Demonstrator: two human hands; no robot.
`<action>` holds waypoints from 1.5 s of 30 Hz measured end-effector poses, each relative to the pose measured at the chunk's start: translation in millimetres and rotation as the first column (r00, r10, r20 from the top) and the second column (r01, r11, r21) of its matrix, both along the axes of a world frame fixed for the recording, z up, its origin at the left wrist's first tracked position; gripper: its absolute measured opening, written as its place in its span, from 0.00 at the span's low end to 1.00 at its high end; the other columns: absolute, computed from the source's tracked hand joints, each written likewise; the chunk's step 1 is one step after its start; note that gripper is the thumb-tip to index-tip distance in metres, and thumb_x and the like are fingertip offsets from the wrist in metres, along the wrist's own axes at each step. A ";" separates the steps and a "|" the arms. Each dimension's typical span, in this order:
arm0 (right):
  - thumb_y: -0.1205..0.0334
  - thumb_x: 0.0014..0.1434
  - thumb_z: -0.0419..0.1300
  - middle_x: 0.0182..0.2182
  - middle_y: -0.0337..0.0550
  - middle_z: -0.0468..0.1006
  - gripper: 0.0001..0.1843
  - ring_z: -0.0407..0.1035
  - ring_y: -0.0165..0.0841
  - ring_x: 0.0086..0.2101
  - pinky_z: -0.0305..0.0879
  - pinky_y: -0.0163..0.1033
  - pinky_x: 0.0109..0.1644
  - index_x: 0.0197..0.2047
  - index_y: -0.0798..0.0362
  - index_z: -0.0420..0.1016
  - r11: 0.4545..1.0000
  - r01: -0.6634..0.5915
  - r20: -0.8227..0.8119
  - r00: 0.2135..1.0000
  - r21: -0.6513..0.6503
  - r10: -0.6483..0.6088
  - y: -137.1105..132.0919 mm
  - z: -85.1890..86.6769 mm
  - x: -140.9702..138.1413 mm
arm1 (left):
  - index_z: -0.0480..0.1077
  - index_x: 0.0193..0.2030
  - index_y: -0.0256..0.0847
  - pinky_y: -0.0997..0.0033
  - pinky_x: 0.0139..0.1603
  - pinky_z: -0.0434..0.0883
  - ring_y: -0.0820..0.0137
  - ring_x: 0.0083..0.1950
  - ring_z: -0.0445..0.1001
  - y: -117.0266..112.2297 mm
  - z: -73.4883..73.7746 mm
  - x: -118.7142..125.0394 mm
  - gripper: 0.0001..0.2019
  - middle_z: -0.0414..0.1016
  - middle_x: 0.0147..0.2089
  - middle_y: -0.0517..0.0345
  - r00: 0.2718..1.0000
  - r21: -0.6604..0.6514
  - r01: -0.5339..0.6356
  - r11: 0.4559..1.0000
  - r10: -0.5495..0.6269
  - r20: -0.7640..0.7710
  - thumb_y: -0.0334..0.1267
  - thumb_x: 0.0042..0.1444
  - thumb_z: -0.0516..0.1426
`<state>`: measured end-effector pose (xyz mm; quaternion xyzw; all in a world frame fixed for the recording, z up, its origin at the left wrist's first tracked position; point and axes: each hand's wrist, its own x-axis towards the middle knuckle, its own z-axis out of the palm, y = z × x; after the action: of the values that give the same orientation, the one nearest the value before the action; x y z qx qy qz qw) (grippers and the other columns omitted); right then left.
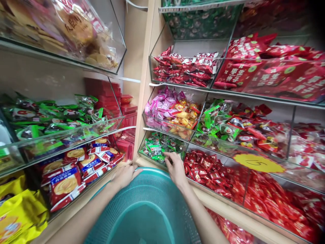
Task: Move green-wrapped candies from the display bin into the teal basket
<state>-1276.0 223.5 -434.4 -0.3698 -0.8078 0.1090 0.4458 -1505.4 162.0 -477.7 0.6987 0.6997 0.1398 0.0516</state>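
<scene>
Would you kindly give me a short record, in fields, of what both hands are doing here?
left hand: resting on the rim of the teal plastic mesh basket
right hand: touching the green-wrapped sweets
beside them: small red-wrapped sweets, to the right of the green ones
tag: yellow oval label, further right

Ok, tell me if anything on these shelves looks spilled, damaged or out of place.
Nothing looks spilled or damaged. Two bins look mixed: pink wrapped candies share one with yellow candies, and green wrapped candies lie against red packets. The yellow price label sits slightly tilted.
</scene>
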 end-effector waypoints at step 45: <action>0.53 0.51 0.61 0.26 0.38 0.70 0.12 0.62 0.28 0.28 0.59 0.34 0.34 0.28 0.55 0.74 0.763 -0.442 -0.448 0.866 -0.471 0.225 -25.3 -35.9 -15.2 | 0.75 0.33 0.43 0.63 0.61 0.47 0.69 0.48 0.64 -17.4 34.3 20.4 0.17 0.76 0.35 0.63 0.769 0.019 0.479 0.877 -0.431 0.472 0.46 0.60 0.47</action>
<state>-1291.2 198.1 -470.2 -0.3044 -0.6959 0.4859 0.4324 -1485.0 144.6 -443.4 0.7899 0.4827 0.2493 0.2845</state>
